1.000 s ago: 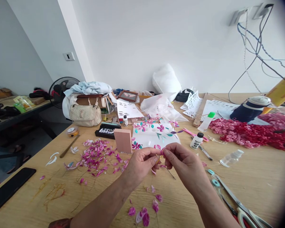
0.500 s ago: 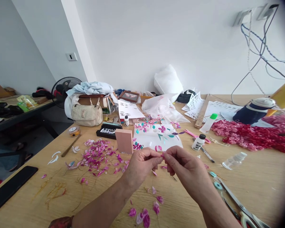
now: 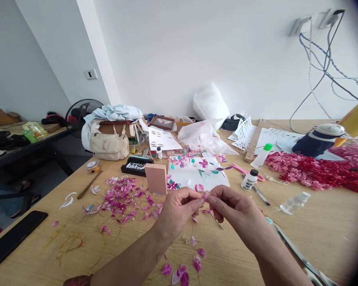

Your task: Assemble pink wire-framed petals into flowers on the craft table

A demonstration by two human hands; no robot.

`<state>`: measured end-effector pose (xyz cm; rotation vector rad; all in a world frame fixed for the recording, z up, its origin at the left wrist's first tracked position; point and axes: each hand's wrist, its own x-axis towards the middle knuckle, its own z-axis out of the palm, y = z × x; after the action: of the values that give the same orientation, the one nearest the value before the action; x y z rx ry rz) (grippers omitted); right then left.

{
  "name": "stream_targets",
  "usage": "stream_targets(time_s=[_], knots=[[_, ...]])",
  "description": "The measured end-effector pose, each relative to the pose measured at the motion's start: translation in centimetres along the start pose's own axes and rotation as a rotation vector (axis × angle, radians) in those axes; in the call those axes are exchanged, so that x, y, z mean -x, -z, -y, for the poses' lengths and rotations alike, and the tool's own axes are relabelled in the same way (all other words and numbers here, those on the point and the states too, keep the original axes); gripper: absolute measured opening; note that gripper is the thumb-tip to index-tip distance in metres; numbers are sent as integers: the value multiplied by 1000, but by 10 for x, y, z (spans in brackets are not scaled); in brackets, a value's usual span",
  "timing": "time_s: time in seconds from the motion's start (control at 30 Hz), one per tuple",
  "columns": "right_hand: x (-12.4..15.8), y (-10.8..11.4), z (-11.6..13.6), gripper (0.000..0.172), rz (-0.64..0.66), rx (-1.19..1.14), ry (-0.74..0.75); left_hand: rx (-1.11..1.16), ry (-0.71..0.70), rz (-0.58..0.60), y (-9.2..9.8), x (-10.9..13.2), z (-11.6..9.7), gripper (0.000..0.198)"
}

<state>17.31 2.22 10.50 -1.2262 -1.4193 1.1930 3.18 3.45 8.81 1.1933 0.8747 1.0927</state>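
Note:
My left hand and my right hand meet above the wooden table, fingertips pinched together on a small pink petal piece with a thin wire stem hanging below it. Just beyond the hands lies a white sheet with pink flowers and teal leaves. A pink block stands upright to its left. Loose magenta petals are scattered at the left, and a few more petals lie near my forearms.
A small white glue bottle, a clear bottle and scissors lie at the right. A heap of red and pink flowers fills the far right. A beige bag, a fan, papers and plastic bags crowd the back. A black phone lies far left.
Both hands stay pinched on the petal piece and have shifted slightly; my fingers have worked it between them. The view has tilted a little, so the table's things sit marginally lower.

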Motion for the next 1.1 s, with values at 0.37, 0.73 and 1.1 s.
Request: stream_targets(time_s=[0.37, 0.73, 1.1], knots=[[2, 1, -3, 26, -44, 112, 48, 14, 32, 42, 1, 0, 3, 18], [1, 0, -1, 21, 69, -76, -6, 148, 53, -17, 0, 0, -3, 20], [3, -2, 4, 24, 15, -103, -24, 90, 56, -33, -1, 2, -4, 22]])
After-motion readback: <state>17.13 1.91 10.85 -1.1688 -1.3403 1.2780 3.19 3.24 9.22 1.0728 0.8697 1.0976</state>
